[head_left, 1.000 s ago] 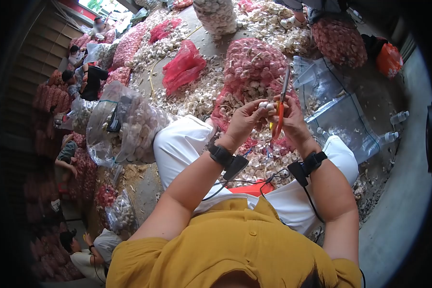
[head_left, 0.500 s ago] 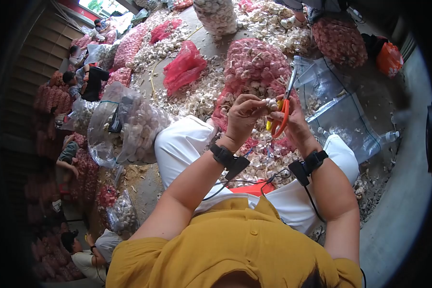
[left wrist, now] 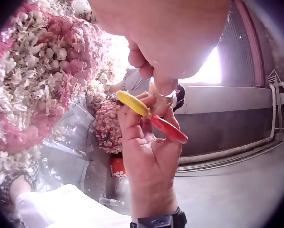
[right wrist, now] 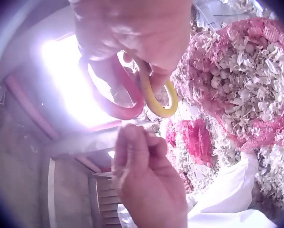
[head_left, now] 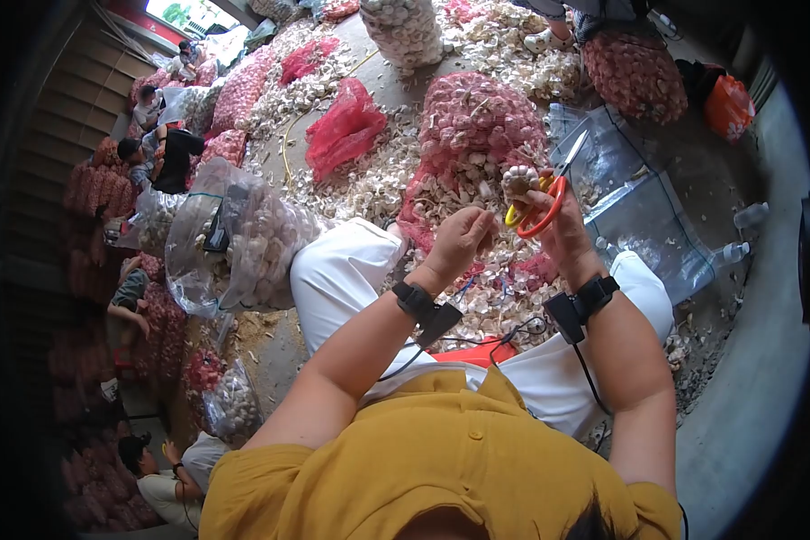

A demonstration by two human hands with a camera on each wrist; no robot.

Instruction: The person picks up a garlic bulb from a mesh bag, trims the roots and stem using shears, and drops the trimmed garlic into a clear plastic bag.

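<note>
In the head view my right hand (head_left: 562, 229) grips a pair of scissors (head_left: 553, 193) with one orange-red and one yellow handle loop. The blades stand spread, pointing up and away. A pale garlic bulb (head_left: 519, 181) shows right at the right hand's fingertips, beside the yellow loop. Lower and to the left is my left hand (head_left: 459, 241), apart from the scissors. Its fingers (right wrist: 132, 142) are curled with the thumb against them, and nothing shows between them in the right wrist view. Ahead of both hands a pink mesh sack (head_left: 481, 112) of garlic lies open, peelings spilling out.
Garlic skins (head_left: 477, 315) cover the floor between the white-trousered legs. A clear plastic sheet (head_left: 643, 225) and a plastic bottle (head_left: 733, 254) lie at right. At left stands a clear bag (head_left: 243, 234) of garlic. Other people (head_left: 166, 477) sit among sacks along the left side.
The left hand has drawn back from the garlic bulb, down toward me. The scissors have tilted rightward, and their blades have spread wider. The bulb now shows slightly higher, by the right fingertips.
</note>
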